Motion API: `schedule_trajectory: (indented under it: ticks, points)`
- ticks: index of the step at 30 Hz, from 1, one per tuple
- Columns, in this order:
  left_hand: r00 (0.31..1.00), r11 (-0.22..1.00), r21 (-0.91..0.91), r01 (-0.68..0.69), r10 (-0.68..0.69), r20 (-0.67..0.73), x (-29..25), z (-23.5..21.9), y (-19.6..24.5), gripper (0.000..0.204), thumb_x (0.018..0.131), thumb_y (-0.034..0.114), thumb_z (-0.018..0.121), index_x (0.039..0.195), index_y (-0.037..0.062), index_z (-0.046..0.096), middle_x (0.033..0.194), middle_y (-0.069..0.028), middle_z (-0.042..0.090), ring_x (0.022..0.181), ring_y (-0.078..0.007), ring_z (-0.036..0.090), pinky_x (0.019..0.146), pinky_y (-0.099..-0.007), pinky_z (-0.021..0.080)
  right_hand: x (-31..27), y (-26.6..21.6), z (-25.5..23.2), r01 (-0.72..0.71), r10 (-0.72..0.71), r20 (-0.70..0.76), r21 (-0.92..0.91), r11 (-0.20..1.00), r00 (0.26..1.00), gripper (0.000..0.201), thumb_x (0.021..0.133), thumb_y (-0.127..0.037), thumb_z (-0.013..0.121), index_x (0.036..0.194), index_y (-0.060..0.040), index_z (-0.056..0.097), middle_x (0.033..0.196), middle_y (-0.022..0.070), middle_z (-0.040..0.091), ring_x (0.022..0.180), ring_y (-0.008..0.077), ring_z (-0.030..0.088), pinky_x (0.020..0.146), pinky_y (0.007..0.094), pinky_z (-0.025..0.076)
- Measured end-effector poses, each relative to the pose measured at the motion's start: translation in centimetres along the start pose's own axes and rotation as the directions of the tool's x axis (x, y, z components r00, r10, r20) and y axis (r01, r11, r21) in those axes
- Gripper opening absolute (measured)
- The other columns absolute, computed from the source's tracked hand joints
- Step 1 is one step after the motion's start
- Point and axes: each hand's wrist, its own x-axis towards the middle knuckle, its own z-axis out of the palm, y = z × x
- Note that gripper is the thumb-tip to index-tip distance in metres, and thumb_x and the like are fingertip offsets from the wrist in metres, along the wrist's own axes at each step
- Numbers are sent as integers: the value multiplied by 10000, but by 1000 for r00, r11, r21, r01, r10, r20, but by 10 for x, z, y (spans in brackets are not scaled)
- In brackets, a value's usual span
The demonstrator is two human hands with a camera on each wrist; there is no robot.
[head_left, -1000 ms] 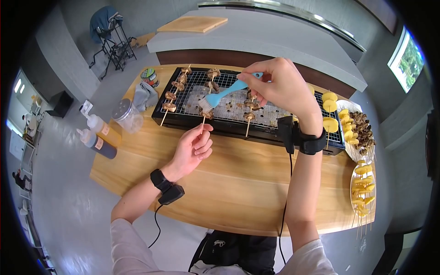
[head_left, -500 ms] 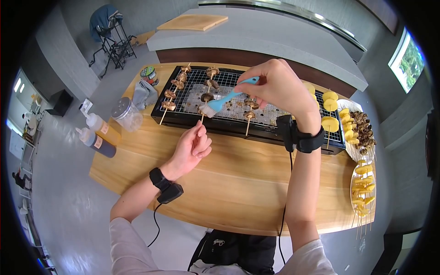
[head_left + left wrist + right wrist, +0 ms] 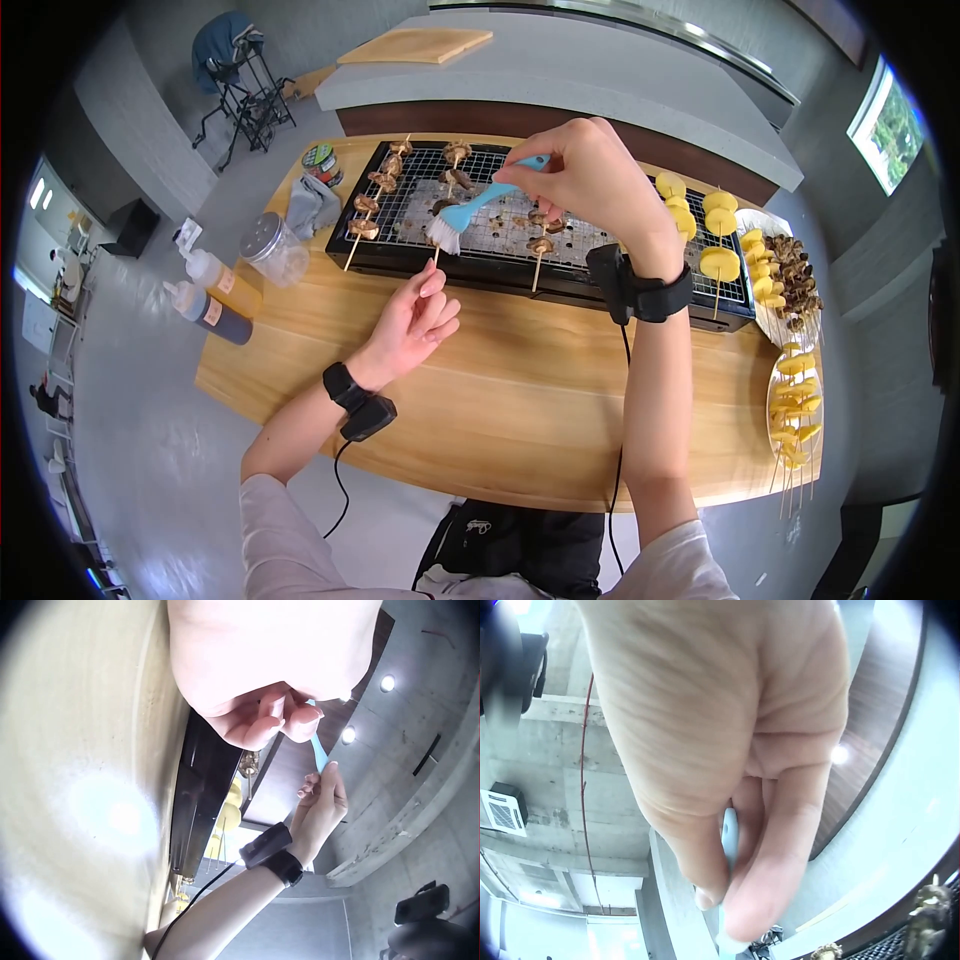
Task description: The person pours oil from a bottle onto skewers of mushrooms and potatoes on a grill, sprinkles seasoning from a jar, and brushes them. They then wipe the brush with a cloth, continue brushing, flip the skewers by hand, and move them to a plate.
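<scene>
My left hand is at the front edge of the black grill, its thumb and fingertips pinching the bare stick end of a mushroom skewer. That skewer lies front to back over the wire mesh. In my right hand, raised over the grill, I grip the light blue handle of a basting brush between thumb and fingers. The brush's pale bristles slant down to the left and overlap the skewer's front end, right above my left fingertips. In the right wrist view, the brush handle shows between thumb and fingers.
Other mushroom skewers flank this one, with potato-like yellow slices at the grill's right. Plates of skewers stand at the table's right edge. Sauce bottles, a clear shaker jar, a grey cloth and a can stand left.
My right hand and the brush have shifted a little to the left, bristles staying near the skewer's front end. The left hand has moved slightly left, still pinching the stick.
</scene>
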Motion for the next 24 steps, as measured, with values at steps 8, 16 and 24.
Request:
schedule_trajectory:
  ticks: [8,16,24]
  points:
    - [1000,1000,-18,-4,4,-13,1,-1,0,377,1058,343,347,726,191,440,407,46,230,463,-79,218,431,-221,220,1,-1,3,28,-29,-30,-40,999,999,154,818,-122,717,836,30,726,529,130,597,440,179,594,479,277,480]
    - [1000,1000,-21,-17,17,-13,1,0,0,378,1058,344,350,725,187,438,410,44,234,452,-79,220,424,-222,216,0,-2,-1,1,-3,-45,-55,998,999,138,811,-104,710,846,28,726,576,150,615,448,206,595,497,296,479]
    - [999,999,-29,-22,21,-24,1,1,0,368,1056,343,358,734,187,445,411,42,237,450,-79,219,423,-222,219,-1,-4,-3,50,-59,-99,-89,995,993,128,821,-98,691,880,7,734,613,134,632,467,170,593,503,285,474]
